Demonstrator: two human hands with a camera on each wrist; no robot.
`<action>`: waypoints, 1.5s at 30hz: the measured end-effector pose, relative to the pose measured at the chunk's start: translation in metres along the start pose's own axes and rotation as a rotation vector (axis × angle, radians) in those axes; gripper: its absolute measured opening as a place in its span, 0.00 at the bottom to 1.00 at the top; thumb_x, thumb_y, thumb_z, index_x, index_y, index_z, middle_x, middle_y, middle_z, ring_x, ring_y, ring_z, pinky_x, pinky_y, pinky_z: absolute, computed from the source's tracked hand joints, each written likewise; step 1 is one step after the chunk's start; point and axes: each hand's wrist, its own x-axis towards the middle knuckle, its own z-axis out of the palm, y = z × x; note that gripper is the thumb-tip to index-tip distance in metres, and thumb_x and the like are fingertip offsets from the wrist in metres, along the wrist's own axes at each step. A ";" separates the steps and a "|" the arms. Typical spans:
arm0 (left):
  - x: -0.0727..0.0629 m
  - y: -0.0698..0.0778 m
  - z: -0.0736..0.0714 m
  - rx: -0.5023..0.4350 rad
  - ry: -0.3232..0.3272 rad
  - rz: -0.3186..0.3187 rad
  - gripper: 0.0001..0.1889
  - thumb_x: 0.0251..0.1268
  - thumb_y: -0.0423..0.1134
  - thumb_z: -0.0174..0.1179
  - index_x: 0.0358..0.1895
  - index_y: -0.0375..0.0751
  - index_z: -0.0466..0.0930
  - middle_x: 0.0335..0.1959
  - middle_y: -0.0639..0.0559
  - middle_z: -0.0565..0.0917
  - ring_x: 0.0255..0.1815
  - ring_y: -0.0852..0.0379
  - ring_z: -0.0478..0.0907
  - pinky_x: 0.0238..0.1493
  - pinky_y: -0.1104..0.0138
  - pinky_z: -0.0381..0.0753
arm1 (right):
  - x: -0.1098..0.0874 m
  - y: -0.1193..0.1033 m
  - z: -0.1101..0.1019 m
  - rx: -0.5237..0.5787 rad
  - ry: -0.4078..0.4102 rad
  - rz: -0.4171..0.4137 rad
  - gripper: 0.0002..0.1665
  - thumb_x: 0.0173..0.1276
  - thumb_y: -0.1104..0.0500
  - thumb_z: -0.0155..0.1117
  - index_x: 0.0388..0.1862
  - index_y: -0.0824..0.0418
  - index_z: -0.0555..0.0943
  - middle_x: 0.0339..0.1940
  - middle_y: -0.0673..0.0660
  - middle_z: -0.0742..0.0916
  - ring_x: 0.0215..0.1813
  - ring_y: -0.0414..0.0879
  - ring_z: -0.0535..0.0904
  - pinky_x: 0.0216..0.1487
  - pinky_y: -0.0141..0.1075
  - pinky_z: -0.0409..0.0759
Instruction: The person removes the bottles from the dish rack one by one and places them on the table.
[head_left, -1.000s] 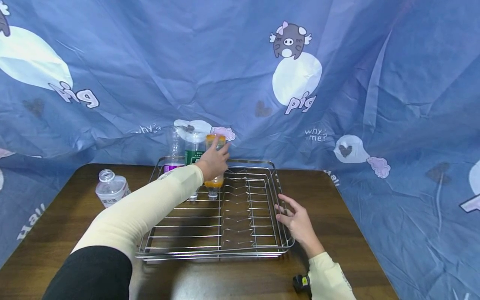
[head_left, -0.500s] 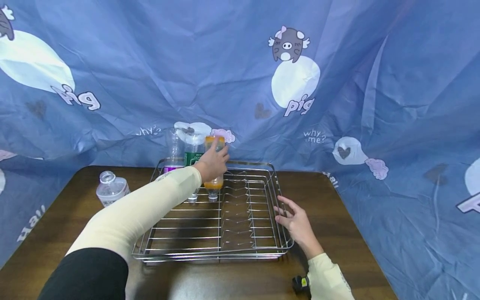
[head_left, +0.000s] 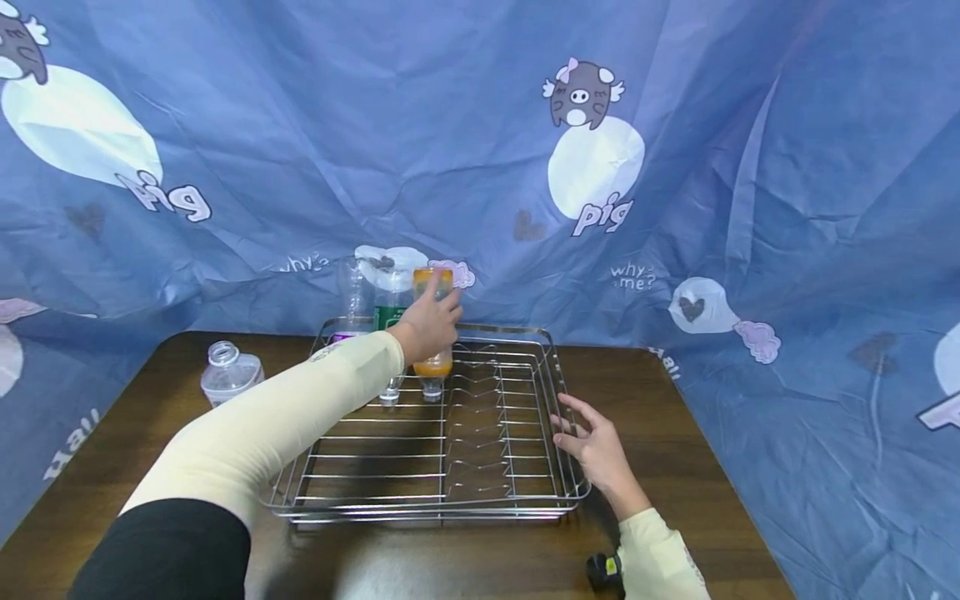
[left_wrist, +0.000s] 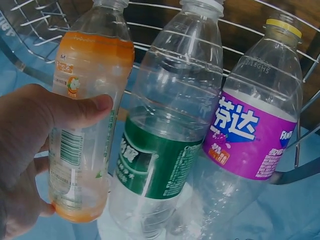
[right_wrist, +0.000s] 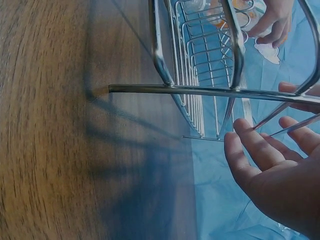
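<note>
In the head view my left hand (head_left: 433, 327) grips an orange-labelled plastic bottle (head_left: 432, 367) standing neck-down at the back of a wire dish rack (head_left: 442, 503). The left wrist view shows the thumb across this bottle's side and fingers behind it. Beside it, also neck-down, are a green-labelled clear bottle (left_wrist: 159, 160) and a purple-labelled bottle with a yellow neck ring (left_wrist: 252, 135). At the rack's right side, my right hand (head_left: 597, 450) has loosely bent, spread fingers by the rim wires; the right wrist view shows fingertips (right_wrist: 242, 125) close to the wires. Contact is unclear.
A clear wide-mouthed bottle (head_left: 231, 373) stands upright on the wooden table (head_left: 637, 375), left of the rack and partly behind the left sleeve. A small black object (head_left: 602, 572) lies by the right sleeve. A blue patterned cloth (head_left: 480, 150) hangs behind.
The head view has shifted slightly. Both hands keep their places, the left on the orange-labelled bottle and the right by the rack's side.
</note>
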 end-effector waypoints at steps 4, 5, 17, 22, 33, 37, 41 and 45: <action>-0.002 -0.001 -0.008 0.009 0.011 0.003 0.16 0.65 0.45 0.67 0.55 0.65 0.86 0.68 0.53 0.74 0.78 0.42 0.55 0.72 0.30 0.43 | 0.001 0.000 -0.002 0.003 0.001 0.003 0.41 0.61 0.81 0.58 0.74 0.67 0.67 0.66 0.78 0.74 0.67 0.66 0.74 0.49 0.31 0.84; -0.002 -0.001 -0.009 0.013 0.015 0.005 0.16 0.65 0.45 0.67 0.55 0.66 0.85 0.69 0.53 0.74 0.78 0.42 0.55 0.72 0.30 0.43 | 0.001 0.000 -0.002 0.001 0.001 0.001 0.41 0.61 0.81 0.58 0.74 0.67 0.67 0.67 0.78 0.73 0.67 0.66 0.74 0.50 0.31 0.84; -0.007 -0.002 -0.011 0.016 0.003 0.008 0.24 0.60 0.48 0.71 0.61 0.65 0.82 0.71 0.52 0.72 0.79 0.42 0.52 0.72 0.29 0.42 | 0.004 0.000 -0.004 -0.031 -0.031 -0.003 0.40 0.62 0.80 0.60 0.75 0.68 0.66 0.69 0.77 0.71 0.68 0.65 0.73 0.52 0.30 0.82; -0.008 -0.004 -0.013 -0.016 0.025 -0.011 0.26 0.58 0.49 0.72 0.62 0.65 0.82 0.71 0.52 0.72 0.78 0.42 0.53 0.72 0.30 0.44 | 0.008 -0.001 -0.008 -0.172 -0.030 -0.120 0.42 0.60 0.76 0.69 0.74 0.70 0.67 0.69 0.74 0.73 0.68 0.66 0.72 0.62 0.40 0.79; -0.014 -0.007 -0.011 -0.027 0.022 -0.007 0.30 0.56 0.50 0.73 0.65 0.66 0.79 0.72 0.51 0.71 0.79 0.41 0.52 0.71 0.29 0.45 | 0.007 -0.002 -0.004 -0.415 -0.008 -0.256 0.47 0.57 0.69 0.77 0.74 0.70 0.66 0.77 0.70 0.65 0.72 0.68 0.66 0.71 0.60 0.65; -0.018 -0.010 -0.013 -0.020 0.028 -0.005 0.31 0.56 0.51 0.74 0.66 0.66 0.78 0.73 0.50 0.70 0.79 0.41 0.51 0.71 0.29 0.43 | 0.007 -0.003 -0.003 -0.427 0.002 -0.296 0.50 0.56 0.68 0.79 0.76 0.69 0.64 0.76 0.71 0.66 0.70 0.69 0.69 0.69 0.61 0.67; -0.023 -0.012 -0.016 -0.034 0.033 -0.009 0.31 0.56 0.50 0.74 0.66 0.64 0.78 0.72 0.50 0.71 0.79 0.40 0.51 0.71 0.29 0.43 | 0.007 -0.004 -0.002 -0.382 -0.013 -0.287 0.53 0.56 0.68 0.78 0.77 0.68 0.61 0.75 0.71 0.67 0.64 0.70 0.74 0.63 0.62 0.73; -0.028 -0.012 -0.019 -0.041 0.033 -0.009 0.31 0.57 0.50 0.73 0.67 0.64 0.78 0.72 0.49 0.71 0.79 0.41 0.51 0.72 0.29 0.43 | 0.005 -0.010 0.000 -0.377 -0.021 -0.239 0.53 0.58 0.68 0.77 0.78 0.67 0.59 0.76 0.70 0.65 0.63 0.71 0.74 0.62 0.62 0.74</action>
